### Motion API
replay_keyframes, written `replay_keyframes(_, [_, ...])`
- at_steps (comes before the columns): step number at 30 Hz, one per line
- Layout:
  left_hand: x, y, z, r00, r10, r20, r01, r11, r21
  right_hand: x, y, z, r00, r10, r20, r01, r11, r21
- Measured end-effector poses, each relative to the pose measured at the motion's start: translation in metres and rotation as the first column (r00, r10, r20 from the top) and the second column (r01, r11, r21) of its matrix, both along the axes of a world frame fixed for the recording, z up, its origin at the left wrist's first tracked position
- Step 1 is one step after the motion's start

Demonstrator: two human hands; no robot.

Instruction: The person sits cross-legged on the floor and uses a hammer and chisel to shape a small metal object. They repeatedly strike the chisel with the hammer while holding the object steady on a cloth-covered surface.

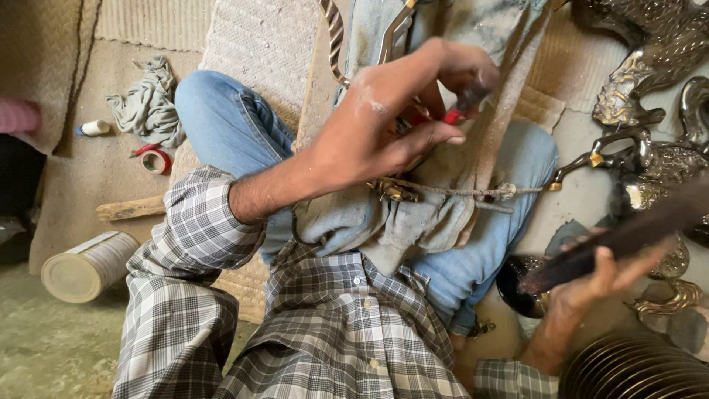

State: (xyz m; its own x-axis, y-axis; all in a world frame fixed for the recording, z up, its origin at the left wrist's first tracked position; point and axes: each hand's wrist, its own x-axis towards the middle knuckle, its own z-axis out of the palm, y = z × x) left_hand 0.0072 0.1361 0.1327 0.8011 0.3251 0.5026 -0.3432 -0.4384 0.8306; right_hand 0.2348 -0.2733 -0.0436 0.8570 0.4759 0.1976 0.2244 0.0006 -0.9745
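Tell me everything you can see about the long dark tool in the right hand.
The long dark flat tool looks like a blackened metal file or bar, blurred in this view. It slants from lower left up to the right edge of the picture. The right hand grips it from below, thumb lying on top. Its lower end points at a dark round bowl, with silvery metal figurines behind it.

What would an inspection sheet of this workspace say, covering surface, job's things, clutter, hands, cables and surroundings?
Surface: worn cloth draped over the lap, woven mat beneath.
Job's things: red-handled tool over a brass piece; dark long tool, blurred.
Clutter: grey rag, tape roll, tin can, wooden stick.
Hands: left hand grips the red-handled tool; right hand holds the dark long tool.
Cables: none seen; a cord crosses the cloth.
Surroundings: shiny metal figurines, ribbed metal ware.
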Motion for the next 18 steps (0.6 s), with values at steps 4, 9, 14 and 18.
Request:
replay_keyframes(4, [0.006,-0.003,-0.012,1.000,0.014,-0.020,-0.014,0.999,0.036,-0.021,0.002,0.019,0.994,-0.103,0.041,0.096,0.984,0.152])
replay_keyframes(9, [0.012,-0.005,-0.016,0.997,0.053,0.049,-0.061,0.981,0.184,-0.053,0.028,0.036,0.997,0.060,0.041,-0.063,0.994,0.089])
replay_keyframes(14, [0.011,0.003,-0.009,0.996,0.019,-0.088,-0.006,0.989,0.148,-0.071,0.055,0.068,0.986,0.131,-0.104,-0.151,0.965,-0.217])
replay_keyframes(18, [0.014,0.006,-0.009,0.996,-0.022,-0.081,0.032,0.992,0.125,-0.066,0.070,0.104,0.977,0.211,-0.010,-0.209,0.954,-0.214])
